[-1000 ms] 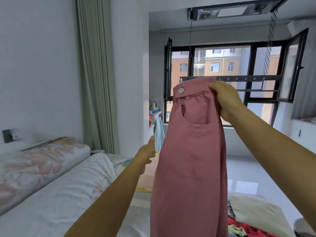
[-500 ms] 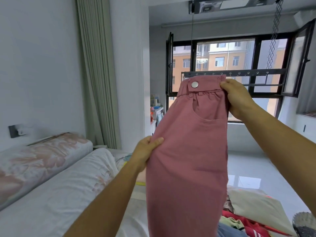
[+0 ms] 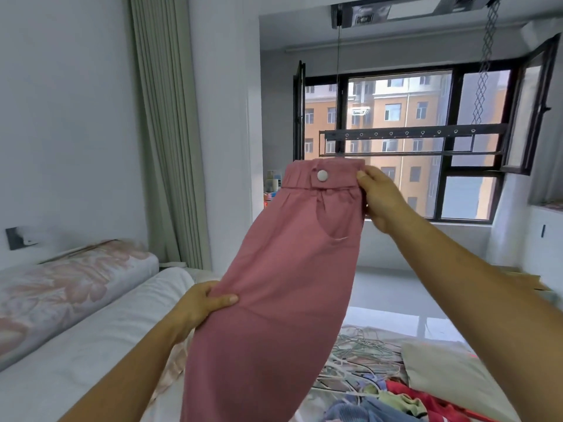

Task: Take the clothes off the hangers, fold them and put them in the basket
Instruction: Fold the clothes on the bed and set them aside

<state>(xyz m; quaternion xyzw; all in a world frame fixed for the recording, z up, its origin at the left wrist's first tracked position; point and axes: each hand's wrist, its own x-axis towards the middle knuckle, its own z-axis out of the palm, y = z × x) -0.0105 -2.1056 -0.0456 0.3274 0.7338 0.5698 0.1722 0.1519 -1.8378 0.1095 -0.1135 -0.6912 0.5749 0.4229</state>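
Pink trousers [image 3: 283, 284] with a white waistband button hang in front of me, tilted from upper right to lower left. My right hand [image 3: 380, 199] grips the right end of the waistband. My left hand [image 3: 204, 303] pinches the left edge of the leg lower down, thumb on the front of the cloth. A pile of empty wire hangers [image 3: 359, 360] lies on the bed behind the trousers. No basket is in view.
A bed with white bedding [image 3: 91, 339] and a floral pillow [image 3: 67, 284] lies at the left. A heap of coloured clothes [image 3: 396, 403] and a beige cushion [image 3: 451, 376] are at lower right. A drying rack [image 3: 411, 141] hangs before the window.
My left hand rose from beside the trousers, took hold of their left edge and slid lower. The waistband came down and the trousers tilted to the left.
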